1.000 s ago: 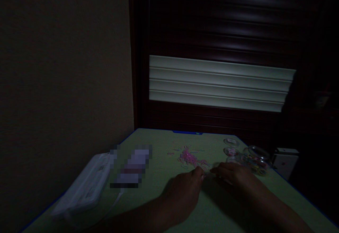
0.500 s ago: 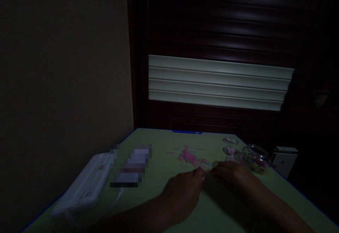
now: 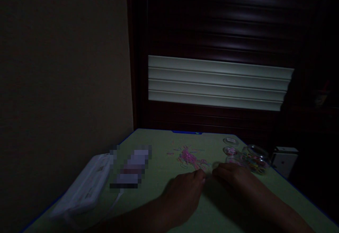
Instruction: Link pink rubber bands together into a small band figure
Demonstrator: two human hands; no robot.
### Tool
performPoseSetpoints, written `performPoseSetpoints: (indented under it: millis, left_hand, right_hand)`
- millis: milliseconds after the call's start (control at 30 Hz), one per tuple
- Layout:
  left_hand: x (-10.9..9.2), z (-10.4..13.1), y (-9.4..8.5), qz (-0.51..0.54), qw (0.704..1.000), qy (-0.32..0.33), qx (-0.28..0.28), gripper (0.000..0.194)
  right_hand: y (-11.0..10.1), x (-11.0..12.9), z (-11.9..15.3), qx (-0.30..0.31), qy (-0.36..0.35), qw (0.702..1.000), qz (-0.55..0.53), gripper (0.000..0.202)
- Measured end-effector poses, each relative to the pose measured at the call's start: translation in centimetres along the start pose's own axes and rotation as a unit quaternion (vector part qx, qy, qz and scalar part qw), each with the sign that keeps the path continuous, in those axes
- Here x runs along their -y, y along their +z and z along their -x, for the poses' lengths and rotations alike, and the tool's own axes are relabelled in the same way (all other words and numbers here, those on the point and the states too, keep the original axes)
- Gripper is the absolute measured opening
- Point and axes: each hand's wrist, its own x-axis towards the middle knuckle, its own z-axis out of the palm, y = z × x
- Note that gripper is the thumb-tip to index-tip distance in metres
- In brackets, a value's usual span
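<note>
The left hand [image 3: 182,192] and the right hand [image 3: 234,176] face each other low over the pale green, blue-edged table [image 3: 156,204], fingertips near but apart. Both are curled inward as if pinching – whether the tips close fully, or on what, I cannot tell. A thin, faint strand [image 3: 208,176] seems to show in the gap between them. The loose heap of small, pink, thin loops [image 3: 188,158] lies on the table just beyond the left hand, with stray loops around it.

For such fine work, light fingertip pinches should serve best, with wrists low and steady and the tips kept in sight. Any pull is best slow and even, since thin loops are likely to slip, snag or snap. It would help to keep the knuckles off the heap and clear of the clear, round plastic jar of multicoloured rings [image 3: 254,160] near the right hand.

Much is hard to make out: the light is dim, and the fingers hide their own undersides. The right hand partly covers a clear, shallow round container with pink contents [image 3: 234,160], so its near side is lost. A flat, dark-edged device [image 3: 132,167] at left is pixelated – its screen is unreadable. Both forearms run out of view.
</note>
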Motion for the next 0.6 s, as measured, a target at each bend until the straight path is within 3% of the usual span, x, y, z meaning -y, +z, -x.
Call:
performPoseSetpoints:
  millis: [200,433,600]
  left_hand:
    - [0.0,0.0,-0.1,-0.002,1.000,-0.007,0.006,0.028]
    - [-0.1,0.3,-0.5,-0.012,1.000,0.016,-0.006,0.027]
    - [0.1,0.2,-0.3,-0.015,1.000,0.019,-0.009,0.026]
  right_hand:
    - [-1.2,-0.8,0.3,-0.019,0.035,0.996,0.081,0.021]
    - [-2.0,-3.6,1.2,-0.060,0.123,0.969,0.206,0.027]
    - [-2.1,-4.3,1.9,-0.048,0.203,0.954,0.216,0.026]
